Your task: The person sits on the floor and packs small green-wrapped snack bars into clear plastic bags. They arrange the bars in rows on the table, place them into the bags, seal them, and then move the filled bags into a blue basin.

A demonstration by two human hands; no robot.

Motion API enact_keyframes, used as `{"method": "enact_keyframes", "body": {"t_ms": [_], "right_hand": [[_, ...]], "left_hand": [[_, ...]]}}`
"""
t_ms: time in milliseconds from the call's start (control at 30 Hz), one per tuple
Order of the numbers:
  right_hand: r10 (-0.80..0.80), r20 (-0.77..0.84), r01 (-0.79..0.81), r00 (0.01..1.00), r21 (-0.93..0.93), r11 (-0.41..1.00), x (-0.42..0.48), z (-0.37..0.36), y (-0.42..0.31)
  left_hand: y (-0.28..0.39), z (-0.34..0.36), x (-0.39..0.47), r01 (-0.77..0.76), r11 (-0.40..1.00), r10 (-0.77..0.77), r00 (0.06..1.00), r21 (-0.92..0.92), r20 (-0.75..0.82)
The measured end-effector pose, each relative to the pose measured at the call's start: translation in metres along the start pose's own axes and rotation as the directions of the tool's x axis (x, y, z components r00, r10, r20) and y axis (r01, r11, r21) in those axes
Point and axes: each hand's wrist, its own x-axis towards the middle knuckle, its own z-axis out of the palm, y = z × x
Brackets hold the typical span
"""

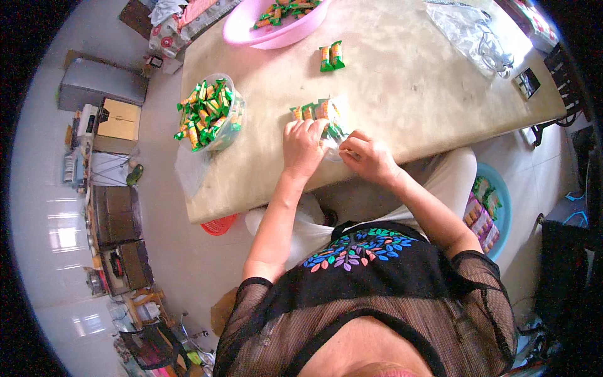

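Near the table's front edge lies a clear plastic bag [335, 150] with small green-and-yellow wrapped snacks [335, 127] in its far part. My left hand [305, 141] grips the near left side of the bag, its fingers over the ends of some packets. My right hand [367, 153] pinches the bag's near right edge between thumb and fingers. Just beyond my left fingers, small packets [301, 112] stand side by side; their lower ends are hidden. Farther back, two more packets [332, 56] lie next to each other on the table.
A clear round tub [235, 115] heaped with packets stands at left, a plastic sheet [192, 169] below it. A pink basin [273, 40] holds more at the back. Plastic bags [464, 35] lie at far right. A blue basin [504, 212] and red basket [219, 225] sit on the floor.
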Motion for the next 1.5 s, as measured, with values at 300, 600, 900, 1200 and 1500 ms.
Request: {"method": "enact_keyframes", "body": {"t_ms": [300,600,900,1200,1500], "right_hand": [[0.011,-0.06,-0.013,0.998,-0.041,0.999,0.0,0.001,0.0],[0.021,-0.031,-0.022,0.999,-0.033,0.999,-0.003,0.0,-0.003],[0.041,0.002,-0.041,0.999,-0.049,0.998,-0.003,0.001,0.0],[0.0,-0.038,-0.006,0.999,-0.158,0.987,0.002,0.004,-0.006],[-0.105,-0.047,0.091,0.993,-0.246,0.965,0.022,0.002,-0.027]], "left_hand": [[-0.032,-0.041,0.06,-0.009,0.917,0.128,0.954,-0.399,0.273],[-0.063,0.045,0.141,0.069,0.991,-0.026,0.941,-0.116,0.336],[-0.094,0.021,0.085,0.119,0.991,-0.108,0.981,-0.061,0.162],[-0.044,-0.098,-0.054,0.181,0.936,-0.178,0.983,-0.301,0.038],[0.024,-0.1,-0.111,0.224,0.792,-0.107,0.967,-0.569,0.231]]}}
